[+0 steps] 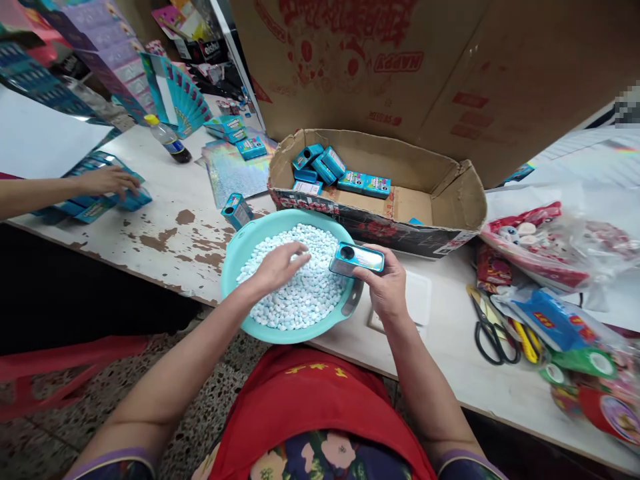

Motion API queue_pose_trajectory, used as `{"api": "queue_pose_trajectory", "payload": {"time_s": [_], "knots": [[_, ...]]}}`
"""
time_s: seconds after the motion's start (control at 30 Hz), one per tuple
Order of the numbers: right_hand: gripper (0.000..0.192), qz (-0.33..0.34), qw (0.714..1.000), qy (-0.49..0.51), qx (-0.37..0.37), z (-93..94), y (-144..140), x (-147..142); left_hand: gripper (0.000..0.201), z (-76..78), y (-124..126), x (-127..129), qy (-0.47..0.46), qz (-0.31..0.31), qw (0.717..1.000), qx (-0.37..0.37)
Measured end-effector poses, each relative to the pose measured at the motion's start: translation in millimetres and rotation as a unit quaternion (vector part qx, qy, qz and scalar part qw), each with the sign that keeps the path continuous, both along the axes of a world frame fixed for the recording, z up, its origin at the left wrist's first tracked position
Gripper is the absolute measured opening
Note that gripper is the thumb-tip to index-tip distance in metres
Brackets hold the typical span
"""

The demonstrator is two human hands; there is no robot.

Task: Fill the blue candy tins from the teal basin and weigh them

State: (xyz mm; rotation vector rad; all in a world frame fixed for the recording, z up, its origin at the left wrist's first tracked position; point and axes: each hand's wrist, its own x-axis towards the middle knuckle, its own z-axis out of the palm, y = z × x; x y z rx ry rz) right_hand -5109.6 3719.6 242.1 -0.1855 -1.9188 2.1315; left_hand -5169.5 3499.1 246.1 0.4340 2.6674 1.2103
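Observation:
A turquoise plastic basin (231, 283) full of small white and pale blue candies (305, 303) stands at the table's front edge. Over the candies, my left hand (280, 268) has its fingers stretched out and apart, with nothing visible in them. My right hand (387, 283) grips a small blue candy tin (357, 259) above the basin's right rim. The tin lies on its side, a dark round hole showing at its left end. Another blue tin (237, 211) stands just behind the basin's left side.
Behind the basin sits a cut-down cardboard box (415, 150) with several blue tins. Scissors (493, 330), a yellow cutter (527, 341) and bagged sweets (540, 237) lie right. A bottle (170, 140) stands left, near another person's hand (107, 181) on blue packs.

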Motion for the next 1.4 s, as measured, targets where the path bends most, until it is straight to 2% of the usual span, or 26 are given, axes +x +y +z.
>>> {"api": "queue_pose_trajectory", "payload": {"time_s": [0.07,0.17,0.23,0.3,0.37,0.4,0.43,0.47,0.53,0.57,0.6,0.67,0.73,0.8,0.9,1.0,1.13,1.2,1.27,1.3,1.33,1.37,1.4], "knots": [[0.046,-0.013,1.000,0.006,0.006,1.7,7.4,5.2,0.035,-16.5,2.4,9.3,0.024,-0.092,0.984,-0.148],[0.045,-0.013,1.000,0.012,0.012,3.1,11.6,9.9,0.034,-27.0,11.6,23.0,0.065,-0.132,0.952,-0.269],[0.046,-0.007,1.000,0.012,0.020,4.0,11.5,12.0,0.029,-28.5,14.6,25.6,0.058,-0.130,0.947,-0.287],[0.046,0.002,1.000,0.011,0.028,5.9,10.1,13.9,0.026,-28.0,12.9,22.0,0.038,-0.089,0.965,-0.245],[0.045,0.012,0.999,0.009,0.041,8.9,6.9,15.5,0.029,-23.5,8.6,15.0,-0.006,0.000,0.994,-0.112],[0.044,0.019,0.998,0.008,0.055,10.6,4.3,15.9,0.031,-18.7,6.8,11.4,-0.042,0.057,0.997,-0.008],[0.043,0.026,0.997,0.009,0.074,12.3,0.8,15.8,0.032,-11.7,5.7,8.3,-0.085,0.109,0.984,0.111],[0.042,0.032,0.995,0.010,0.096,13.9,-3.5,15.2,0.033,-2.7,5.9,5.9,-0.129,0.150,0.952,0.234],[0.041,0.044,0.988,0.020,0.146,16.3,-14.8,12.4,0.033,19.5,10.4,3.5,-0.186,0.193,0.859,0.437],[0.039,0.051,0.984,0.026,0.169,17.1,-21.4,10.4,0.033,30.9,14.6,3.4,-0.196,0.195,0.817,0.506],[0.038,0.058,0.980,0.032,0.188,17.7,-28.2,8.3,0.034,41.3,19.8,3.7,-0.195,0.192,0.786,0.554],[0.035,0.073,0.973,0.041,0.215,18.4,-40.9,4.4,0.037,56.0,31.2,5.2,-0.160,0.191,0.762,0.597],[0.034,0.078,0.969,0.042,0.230,18.8,-50.0,1.7,0.040,60.9,40.8,6.6,-0.109,0.203,0.766,0.600],[0.034,0.075,0.968,0.039,0.236,18.7,-54.4,0.4,0.044,58.6,46.4,7.2,-0.070,0.223,0.773,0.590],[0.035,0.070,0.970,0.038,0.231,16.8,-55.4,-1.1,0.050,53.2,49.1,6.9,-0.062,0.237,0.775,0.583],[0.036,0.064,0.972,0.038,0.221,13.6,-56.1,-3.4,0.052,54.8,50.3,5.6,-0.065,0.227,0.780,0.579],[0.043,0.072,0.982,0.019,0.174,14.3,-51.4,-2.0,0.052,60.7,45.2,3.0,-0.060,0.214,0.786,0.577],[0.044,0.070,0.990,0.005,0.125,16.7,-37.8,4.1,0.050,55.8,33.3,2.3,-0.041,0.227,0.808,0.542],[0.043,0.033,0.996,0.005,0.086,17.2,-13.9,13.7,0.045,41.9,14.4,3.3,-0.018,0.212,0.883,0.419],[0.043,0.000,0.997,0.007,0.076,16.0,1.3,19.2,0.043,32.2,3.7,4.8,-0.006,0.179,0.932,0.315],[0.043,-0.040,0.996,0.009,0.073,13.6,17.7,24.9,0.040,21.4,-6.8,7.0,-0.004,0.116,0.975,0.190],[0.043,-0.081,0.994,0.007,0.076,9.9,34.6,30.3,0.039,10.7,-16.3,9.8,0.023,0.073,0.993,0.092],[0.043,-0.119,0.989,0.001,0.083,5.0,51.2,35.2,0.043,0.9,-24.2,13.2,0.041,0.048,0.998,0.020]]}}
